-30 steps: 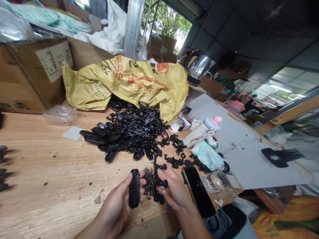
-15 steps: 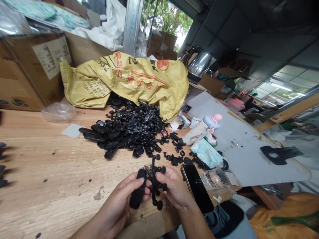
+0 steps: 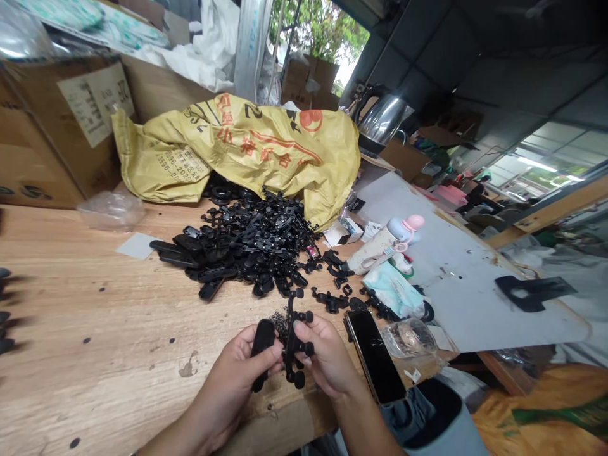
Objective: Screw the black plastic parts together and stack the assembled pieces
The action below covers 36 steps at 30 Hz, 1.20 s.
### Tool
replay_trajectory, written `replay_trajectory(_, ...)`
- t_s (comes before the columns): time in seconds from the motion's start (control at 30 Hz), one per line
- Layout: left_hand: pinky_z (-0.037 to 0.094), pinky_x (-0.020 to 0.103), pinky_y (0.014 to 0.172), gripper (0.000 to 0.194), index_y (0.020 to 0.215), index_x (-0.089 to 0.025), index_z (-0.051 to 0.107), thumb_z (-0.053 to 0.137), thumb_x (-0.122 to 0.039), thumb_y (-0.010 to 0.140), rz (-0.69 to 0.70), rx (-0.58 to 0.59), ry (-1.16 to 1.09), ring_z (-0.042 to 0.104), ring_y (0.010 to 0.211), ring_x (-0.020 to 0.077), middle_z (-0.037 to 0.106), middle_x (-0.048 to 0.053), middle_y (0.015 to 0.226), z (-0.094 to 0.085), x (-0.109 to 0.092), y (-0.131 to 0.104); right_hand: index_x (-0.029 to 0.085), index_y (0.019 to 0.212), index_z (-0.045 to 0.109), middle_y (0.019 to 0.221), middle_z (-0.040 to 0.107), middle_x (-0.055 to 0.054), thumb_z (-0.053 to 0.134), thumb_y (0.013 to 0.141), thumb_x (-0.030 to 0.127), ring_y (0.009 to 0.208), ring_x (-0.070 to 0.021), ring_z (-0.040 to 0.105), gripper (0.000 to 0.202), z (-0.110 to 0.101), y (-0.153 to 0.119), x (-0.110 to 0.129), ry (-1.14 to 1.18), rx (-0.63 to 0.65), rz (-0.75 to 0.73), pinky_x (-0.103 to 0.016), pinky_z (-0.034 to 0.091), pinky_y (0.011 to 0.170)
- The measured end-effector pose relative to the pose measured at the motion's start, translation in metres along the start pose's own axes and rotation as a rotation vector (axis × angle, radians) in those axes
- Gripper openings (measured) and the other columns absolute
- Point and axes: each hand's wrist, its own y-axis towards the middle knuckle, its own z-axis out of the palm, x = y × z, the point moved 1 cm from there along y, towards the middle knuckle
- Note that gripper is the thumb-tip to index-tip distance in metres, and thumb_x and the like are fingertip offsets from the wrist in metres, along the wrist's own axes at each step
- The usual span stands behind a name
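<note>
A: How are the hands placed?
B: Both reach forward over the near edge of the wooden bench [image 3: 118,361], thumbs uppermost and facing each other. The left hand [image 3: 237,367] is closed round an elongated black casing [image 3: 263,345], its thumb pressed across the lower part. The right hand [image 3: 327,354] pinches a black bracket with round knobs [image 3: 291,342] between thumb and fingers.
A: Where exactly are those two pieces?
B: Side by side above the bench, the casing tilted, the bracket nearly upright. Whether they touch, I can't tell. A scatter of tiny black pieces [image 3: 279,322] lies just beyond.
A: And the containers?
B: A yellow printed sack [image 3: 285,145] lies crumpled behind a pile of black plastic parts [image 3: 256,244], with black rings under its edge. Left of it are a clear plastic tray [image 3: 111,212] and a cardboard box [image 3: 38,145], contents unclear. Beside the phone [image 3: 377,358], a clear bag [image 3: 411,335] holds something brownish.
A: Anything different from a second ago?
B: The casing showed its recessed side then; now a smooth face shows, and the bracket is nearer to it. The pile looks unchanged.
</note>
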Motion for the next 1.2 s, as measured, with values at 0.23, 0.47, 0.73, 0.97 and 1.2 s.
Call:
replay_trajectory(0.23,0.039,0.018,0.059,0.014,0.072,-0.016,0.059,0.07,-0.023,0.066,0.092,-0.029,0.071,0.047,0.059,0.0079,0.056,-0.004,0.06,-0.004,0.003,-0.005,0.012,0.07,0.058,0.057,0.051,0.003,0.074,0.061,0.037,0.043,-0.0024,0.034,0.03,0.001,0.001,-0.002,0.04,-0.036,-0.014,-0.013,0.024,0.036)
replay_trajectory(0.47,0.047,0.022,0.065,0.017,0.084,-0.015,0.062,0.065,-0.026,0.071,-0.077,-0.071,-0.063,0.055,0.063,0.0098,0.061,0.0,0.07,-0.007,0.004,-0.006,0.012,0.066,0.058,0.055,0.049,0.004,0.077,0.057,0.035,0.043,-0.0025,0.034,0.031,0.001,0.0,0.004,0.057,-0.044,0.003,-0.013,0.024,0.035)
replay_trajectory(0.73,0.054,0.025,0.066,0.019,0.091,-0.007,0.065,0.054,-0.017,0.079,-0.276,-0.149,-0.271,0.063,0.064,0.0133,0.069,0.011,0.078,-0.009,0.0,-0.007,0.012,0.067,0.057,0.053,0.048,0.004,0.076,0.059,0.035,0.041,-0.0017,0.032,0.031,-0.002,0.001,-0.002,0.106,-0.017,0.024,-0.013,0.022,0.035)
replay_trajectory(0.97,0.054,0.024,0.066,0.019,0.089,-0.006,0.065,0.056,-0.019,0.078,-0.345,-0.071,-0.301,0.065,0.063,0.0133,0.071,0.011,0.074,-0.006,-0.001,-0.014,0.012,0.065,0.056,0.052,0.046,0.005,0.075,0.06,0.035,0.041,-0.0014,0.03,0.031,-0.006,0.001,-0.002,0.073,-0.019,0.009,-0.013,0.022,0.035)
replay_trajectory(1.2,0.052,0.027,0.076,0.021,0.091,-0.01,0.066,0.061,-0.023,0.075,-0.272,-0.057,-0.224,0.066,0.074,0.0159,0.072,0.01,0.084,-0.013,0.004,-0.012,0.012,0.066,0.057,0.053,0.047,0.004,0.075,0.061,0.036,0.042,-0.0025,0.031,0.029,-0.011,0.0,-0.004,0.045,-0.024,0.014,-0.013,0.022,0.035)
